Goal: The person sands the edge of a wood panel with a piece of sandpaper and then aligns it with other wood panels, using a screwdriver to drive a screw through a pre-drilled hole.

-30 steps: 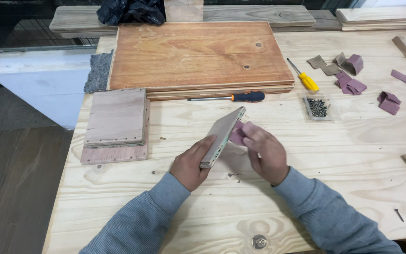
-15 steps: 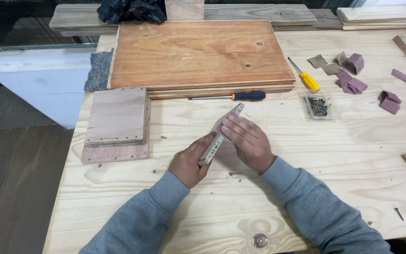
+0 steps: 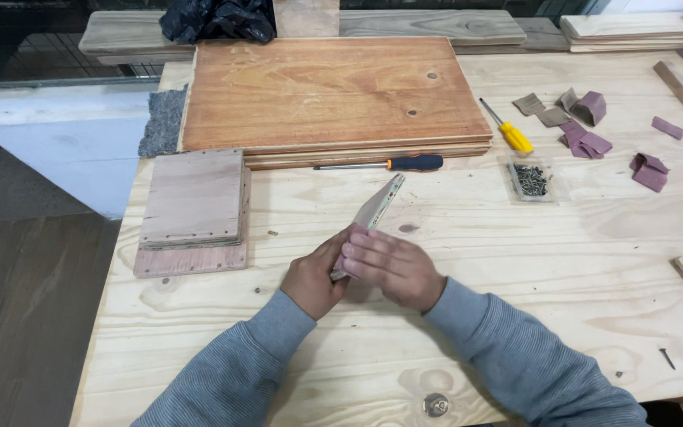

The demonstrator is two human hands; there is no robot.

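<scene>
**Both hands clamped on a thin wooden panel at the centre of the desk**

The left hand (image 3: pixel 314 277) and the right hand (image 3: pixel 393 265) sit together just below the middle of the frame, both closed around the near end of a thin wooden panel (image 3: pixel 377 207). The panel stands on edge, tilted, and its far end points toward the upper right, near the tip of a dark-handled screwdriver (image 3: pixel 389 164). The right hand lies over the panel's lower end with its fingers (image 3: pixel 361 251) pressed flat against it; whether anything is tucked under those fingers cannot be told.

The pale wooden desk (image 3: pixel 515 261) carries the rest. At the left of the frame a stack of small square boards (image 3: pixel 191 205) lies flat. Across the upper middle lies a large reddish-brown board (image 3: pixel 326 91), the dark-handled screwdriver just beside its near edge. A yellow-handled screwdriver (image 3: pixel 507 130) lies to the upper right, and below it a small clear tray of screws (image 3: pixel 530 179). Folded pieces of purple sandpaper (image 3: pixel 590 107) are scattered further right. A lone nail (image 3: pixel 666 358) rests at the lower right.
</scene>
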